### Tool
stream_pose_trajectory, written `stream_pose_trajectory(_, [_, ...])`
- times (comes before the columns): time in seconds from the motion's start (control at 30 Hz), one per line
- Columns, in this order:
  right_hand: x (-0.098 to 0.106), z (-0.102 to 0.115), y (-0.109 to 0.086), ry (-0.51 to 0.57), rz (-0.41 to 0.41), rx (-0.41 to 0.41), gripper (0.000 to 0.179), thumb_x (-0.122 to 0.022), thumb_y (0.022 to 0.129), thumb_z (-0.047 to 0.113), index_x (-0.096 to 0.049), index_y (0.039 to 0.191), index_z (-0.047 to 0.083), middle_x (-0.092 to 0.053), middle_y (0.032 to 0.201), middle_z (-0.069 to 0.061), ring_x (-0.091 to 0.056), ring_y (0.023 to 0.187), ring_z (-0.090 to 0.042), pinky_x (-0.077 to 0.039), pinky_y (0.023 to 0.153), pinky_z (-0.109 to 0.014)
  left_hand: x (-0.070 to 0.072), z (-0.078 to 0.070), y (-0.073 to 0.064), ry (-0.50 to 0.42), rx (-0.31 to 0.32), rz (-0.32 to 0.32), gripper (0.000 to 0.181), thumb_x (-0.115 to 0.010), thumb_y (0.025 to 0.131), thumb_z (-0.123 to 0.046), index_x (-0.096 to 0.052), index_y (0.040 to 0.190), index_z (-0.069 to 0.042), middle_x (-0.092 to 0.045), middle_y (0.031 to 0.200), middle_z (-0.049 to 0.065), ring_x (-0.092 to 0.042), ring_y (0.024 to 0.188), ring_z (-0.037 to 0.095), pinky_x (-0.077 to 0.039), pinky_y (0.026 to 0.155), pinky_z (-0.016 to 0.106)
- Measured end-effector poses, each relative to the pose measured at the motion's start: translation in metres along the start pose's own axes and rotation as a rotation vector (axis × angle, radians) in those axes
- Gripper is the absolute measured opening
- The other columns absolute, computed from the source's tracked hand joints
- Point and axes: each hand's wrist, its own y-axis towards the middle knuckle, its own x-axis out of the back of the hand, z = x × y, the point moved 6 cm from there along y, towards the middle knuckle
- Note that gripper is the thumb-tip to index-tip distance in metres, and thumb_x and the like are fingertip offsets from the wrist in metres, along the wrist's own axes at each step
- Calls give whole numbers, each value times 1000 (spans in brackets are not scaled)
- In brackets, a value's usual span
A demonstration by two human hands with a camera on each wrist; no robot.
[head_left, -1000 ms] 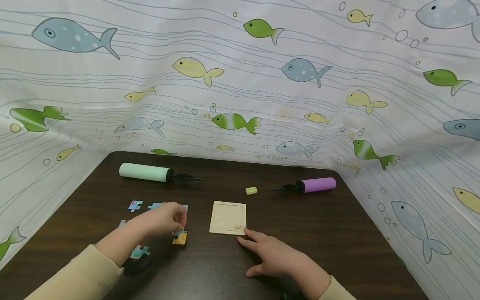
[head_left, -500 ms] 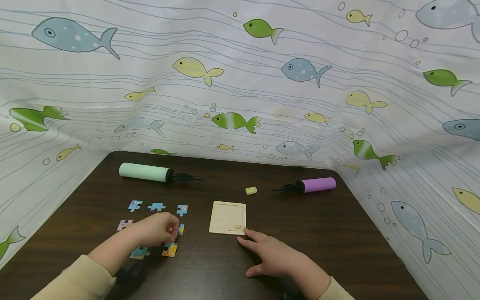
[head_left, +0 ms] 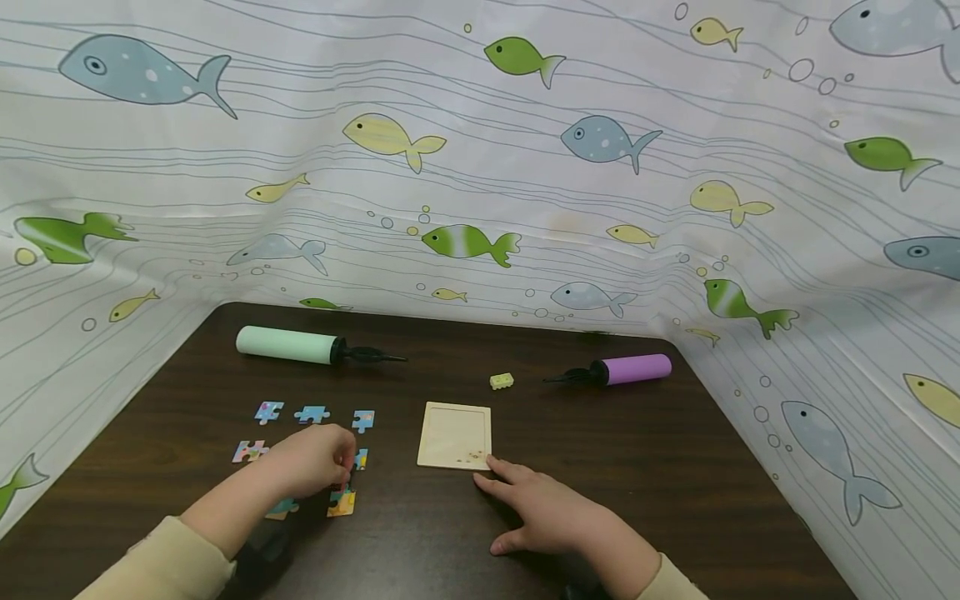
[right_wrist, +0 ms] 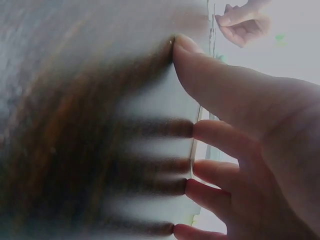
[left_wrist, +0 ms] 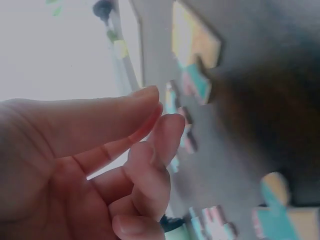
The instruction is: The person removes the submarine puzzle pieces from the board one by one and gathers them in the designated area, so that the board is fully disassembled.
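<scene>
My left hand [head_left: 318,461] is over the jigsaw pieces, its fingers curled and the thumb tip close to the fingertips. Nothing shows between them in the left wrist view. Just below the fingertips lies a yellow-and-teal jigsaw piece [head_left: 342,503], apart from the fingers in the left wrist view. A wooden board [head_left: 454,435] with a raised rim and brown marks lies in the middle. Spread out flat, my right hand [head_left: 536,510] rests its fingertips on the table, with one right at the board's lower right corner.
Several jigsaw pieces lie around the left hand, among them a blue one [head_left: 311,414] and a pink one [head_left: 250,451]. Farther back are a mint hand pump [head_left: 288,345], a yellow toy brick [head_left: 502,381] and a purple hand pump [head_left: 637,369]. A fish-print curtain [head_left: 480,167] surrounds the table.
The left hand has come nearer and slightly leftward. The yellow-and-teal jigsaw piece has slid the same way, mostly in the first half second. The right hand has stayed put.
</scene>
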Motion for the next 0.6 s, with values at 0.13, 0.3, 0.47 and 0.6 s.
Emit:
stream_pose_trajectory(0.13, [1,-1,0,1,-3,0,82,-70,85,56,-36,154,28,-24,161,-4,-33,141,-26,-37,104,-51,8,-5,0,7,15,-29,20,-72,85,-4,-57,77,-14,-54,69,-1,-49,60,17,-40,55,36])
stream_pose_trajectory(0.3, [2,-6,0,11,-9,2,77,-68,86,56,-38,152,31,-24,161,-2,-33,141,-28,-36,105,-51,14,-13,1,13,4,-96,18,-72,88,-11,-57,81,-15,-55,71,-3,-50,60,16,-40,56,36])
stream_pose_trajectory(0.47, [3,-8,0,37,5,-3,75,-67,87,56,-38,152,33,-24,161,-1,-33,141,-29,-35,105,-53,17,-24,1,17,-38,-153,16,-72,90,-15,-57,83,-16,-55,69,-4,-50,57,14,-40,55,35])
stream_pose_trajectory(0.6, [6,-8,-1,74,2,-2,74,-67,87,54,-38,152,33,-25,160,-2,-34,140,-30,-36,104,-52,20,-32,3,11,-64,-182,13,-71,91,-16,-59,86,-17,-54,67,-4,-50,53,13,-40,54,35])
